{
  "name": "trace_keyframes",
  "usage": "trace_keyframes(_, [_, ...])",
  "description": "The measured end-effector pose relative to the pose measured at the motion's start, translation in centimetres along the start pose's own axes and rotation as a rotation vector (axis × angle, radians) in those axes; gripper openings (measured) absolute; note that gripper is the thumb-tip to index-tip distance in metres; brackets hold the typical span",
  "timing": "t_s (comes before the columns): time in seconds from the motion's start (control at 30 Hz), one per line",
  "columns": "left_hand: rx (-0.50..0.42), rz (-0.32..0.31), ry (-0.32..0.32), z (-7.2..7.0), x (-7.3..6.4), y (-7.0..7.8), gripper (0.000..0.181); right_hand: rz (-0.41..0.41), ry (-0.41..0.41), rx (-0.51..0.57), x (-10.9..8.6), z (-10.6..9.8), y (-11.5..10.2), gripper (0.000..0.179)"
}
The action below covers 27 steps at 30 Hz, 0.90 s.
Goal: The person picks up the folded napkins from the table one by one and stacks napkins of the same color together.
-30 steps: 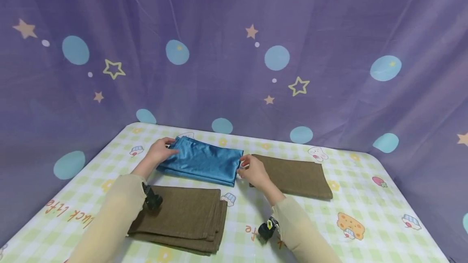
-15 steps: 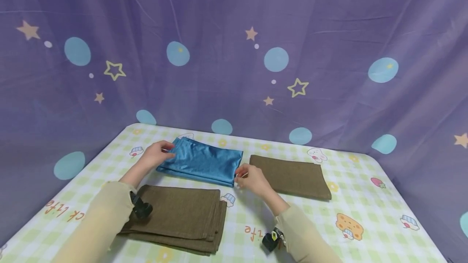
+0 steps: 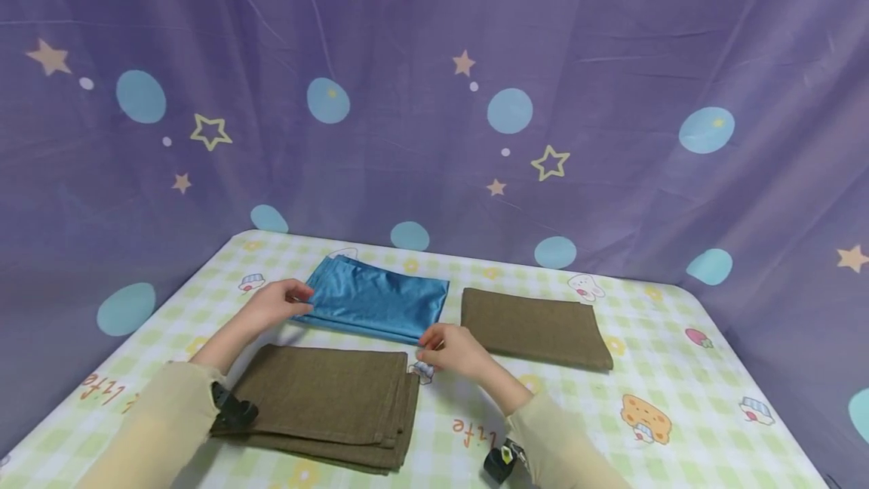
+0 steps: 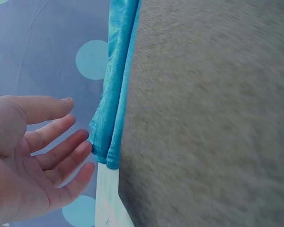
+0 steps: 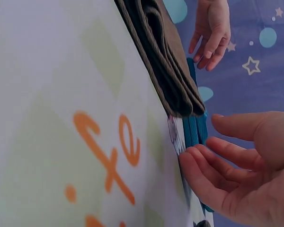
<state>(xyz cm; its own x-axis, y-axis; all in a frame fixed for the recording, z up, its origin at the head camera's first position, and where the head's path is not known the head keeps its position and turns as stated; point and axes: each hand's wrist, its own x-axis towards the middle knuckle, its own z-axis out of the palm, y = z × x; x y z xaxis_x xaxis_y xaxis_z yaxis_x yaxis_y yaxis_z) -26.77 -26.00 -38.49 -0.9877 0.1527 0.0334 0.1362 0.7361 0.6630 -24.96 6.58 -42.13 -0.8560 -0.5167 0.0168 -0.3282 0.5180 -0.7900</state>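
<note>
A folded shiny blue cloth (image 3: 380, 300) lies flat toward the back of the table. My left hand (image 3: 273, 303) hovers at its left end, fingers loosely bent; in the left wrist view the fingers (image 4: 75, 165) come close to the cloth's edge, and contact cannot be told. By the front right corner of the blue cloth is my right hand (image 3: 453, 352), thumb and fingers apart with nothing between them in the right wrist view. A folded brown cloth (image 3: 326, 391) in several layers lies in front, under the left forearm. Another folded brown cloth (image 3: 536, 327) is right of the blue one.
A pale green checked tablecloth (image 3: 679, 353) with cartoon prints covers the table. Behind it hangs a purple curtain (image 3: 407, 157) with stars and blue ovals. A small black wrist camera (image 3: 501, 462) sits on the right wrist.
Both hands have drawn back toward me along the blue cloth's ends, the left one also moving leftward off it. All three cloths lie where they were.
</note>
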Motion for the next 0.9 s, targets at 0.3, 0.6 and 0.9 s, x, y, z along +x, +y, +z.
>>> trace_keyframes(0.3, [-0.018,0.006,-0.05,0.0,-2.0,-1.0,0.031,0.011,-0.076,-0.002,-0.1,1.0,-0.8,0.028])
trace_keyframes(0.6, [-0.037,-0.049,-0.192,-0.2,-3.6,-1.7,0.032,0.02,-0.093,-0.031,-0.1,1.8,-1.7,0.039])
trace_keyframes(0.9, [-0.073,-0.027,-0.235,-0.7,-4.3,-3.1,0.035,0.035,-0.09,-0.071,0.1,2.1,-1.7,0.044])
